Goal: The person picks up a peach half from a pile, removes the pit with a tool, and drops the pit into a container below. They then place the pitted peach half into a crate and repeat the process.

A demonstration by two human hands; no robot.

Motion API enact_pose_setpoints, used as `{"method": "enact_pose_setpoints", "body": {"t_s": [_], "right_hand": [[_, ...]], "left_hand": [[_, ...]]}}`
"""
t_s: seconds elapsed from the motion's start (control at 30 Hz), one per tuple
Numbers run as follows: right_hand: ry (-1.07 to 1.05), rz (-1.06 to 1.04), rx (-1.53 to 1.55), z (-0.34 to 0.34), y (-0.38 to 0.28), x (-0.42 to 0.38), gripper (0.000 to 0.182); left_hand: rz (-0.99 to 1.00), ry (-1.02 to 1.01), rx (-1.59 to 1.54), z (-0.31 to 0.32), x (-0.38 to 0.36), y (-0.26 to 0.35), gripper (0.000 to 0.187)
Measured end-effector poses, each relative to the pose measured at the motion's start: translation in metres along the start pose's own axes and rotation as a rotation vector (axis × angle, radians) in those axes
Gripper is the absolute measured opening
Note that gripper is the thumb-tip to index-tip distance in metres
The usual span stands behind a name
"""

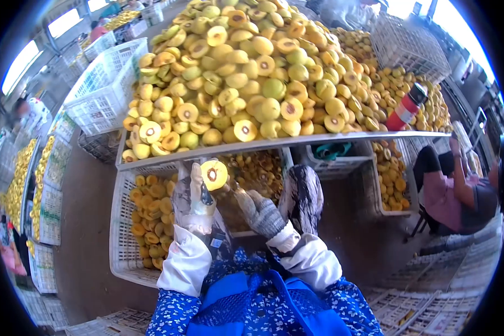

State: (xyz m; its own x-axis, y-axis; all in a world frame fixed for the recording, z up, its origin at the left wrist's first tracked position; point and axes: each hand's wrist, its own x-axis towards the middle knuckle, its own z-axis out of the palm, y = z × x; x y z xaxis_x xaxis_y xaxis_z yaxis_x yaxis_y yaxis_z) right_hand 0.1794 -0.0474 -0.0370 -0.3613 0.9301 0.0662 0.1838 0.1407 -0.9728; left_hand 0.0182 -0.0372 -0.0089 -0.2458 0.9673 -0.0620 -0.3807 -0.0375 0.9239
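My left hand (200,193), in a pale glove, grips a yellow peach half (214,175) with its cut face and brown centre turned up. A dark patch shows on the glove by the thumb. Just to the right, my right hand (259,211), in a grey knitted glove, has its fingers curled toward the fruit; what they hold, if anything, is blurred. Both hands are over my lap, below the front edge of a table (285,144) heaped with peach halves (246,78). Beneath them lies a container of darker fruit pieces (257,171).
A white crate (117,224) of peach halves stands at my left, another crate (395,209) at the right. A red bottle (407,107) rests among the fruit. White crates (103,89) flank the heap. A person (451,190) sits at the right.
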Motion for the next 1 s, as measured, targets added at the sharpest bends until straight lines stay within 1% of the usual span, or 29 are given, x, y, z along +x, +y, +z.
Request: {"method": "enact_pose_setpoints", "body": {"t_s": [0.03,0.1,0.13,0.17,0.2,0.27,0.3,0.4,0.5,0.6,0.7,0.8,0.83,0.93,0.97,1.0], "right_hand": [[0.024,-0.061,-0.144,0.003,0.013,0.002,0.019],[0.097,-0.054,-0.222,0.006,0.010,0.002,0.025],[0.132,-0.054,-0.259,0.007,0.009,0.002,0.029],[0.111,-0.114,-0.340,0.009,0.018,0.003,0.031],[0.078,-0.119,-0.415,0.011,0.017,0.002,0.031],[0.008,-0.133,-0.563,0.012,0.011,0.000,0.032],[-0.055,-0.106,-0.630,0.012,0.009,-0.001,0.034],[0.020,-0.044,-0.482,0.022,0.015,-0.003,0.034],[-0.071,0.124,-0.528,0.027,0.030,0.001,0.035],[-0.094,0.083,-0.491,0.023,0.027,-0.004,0.037],[-0.095,-0.114,-0.387,0.014,0.032,-0.011,0.042],[-0.199,0.208,0.465,0.013,0.023,-0.014,0.045],[-0.284,0.404,0.657,0.006,0.011,-0.015,0.039],[-0.391,0.539,0.706,-0.015,-0.006,-0.016,0.036],[-0.473,0.483,0.544,-0.022,-0.005,-0.011,0.039],[-0.550,0.416,0.376,-0.029,-0.004,-0.007,0.042]], "left_hand": [[0.046,-0.002,0.083,0.006,-0.009,0.001,0.044],[0.255,-0.035,0.412,0.015,-0.023,0.006,0.039],[0.242,-0.024,0.303,0.010,-0.019,-0.012,0.039],[0.232,-0.012,0.193,0.005,-0.015,-0.030,0.040],[0.223,0.001,0.084,0.000,-0.012,-0.048,0.040],[0.174,0.012,0.062,-0.008,-0.001,-0.063,0.046],[0.175,0.014,0.042,-0.009,-0.001,-0.066,0.043],[0.293,0.085,0.081,-0.001,-0.003,-0.069,0.040],[0.366,0.143,0.150,0.004,-0.008,-0.068,0.038],[0.358,0.177,0.145,0.005,-0.010,-0.070,0.038],[0.184,0.135,0.131,0.009,-0.018,-0.057,0.037],[0.135,0.060,-0.060,0.010,-0.018,-0.061,0.038],[0.098,0.051,-0.064,0.009,-0.016,-0.064,0.048],[0.054,-0.098,0.014,0.007,-0.017,-0.051,0.031],[0.055,-0.137,0.129,0.005,-0.016,-0.049,0.027],[0.097,-0.212,0.172,0.005,-0.017,-0.048,0.025]]}}
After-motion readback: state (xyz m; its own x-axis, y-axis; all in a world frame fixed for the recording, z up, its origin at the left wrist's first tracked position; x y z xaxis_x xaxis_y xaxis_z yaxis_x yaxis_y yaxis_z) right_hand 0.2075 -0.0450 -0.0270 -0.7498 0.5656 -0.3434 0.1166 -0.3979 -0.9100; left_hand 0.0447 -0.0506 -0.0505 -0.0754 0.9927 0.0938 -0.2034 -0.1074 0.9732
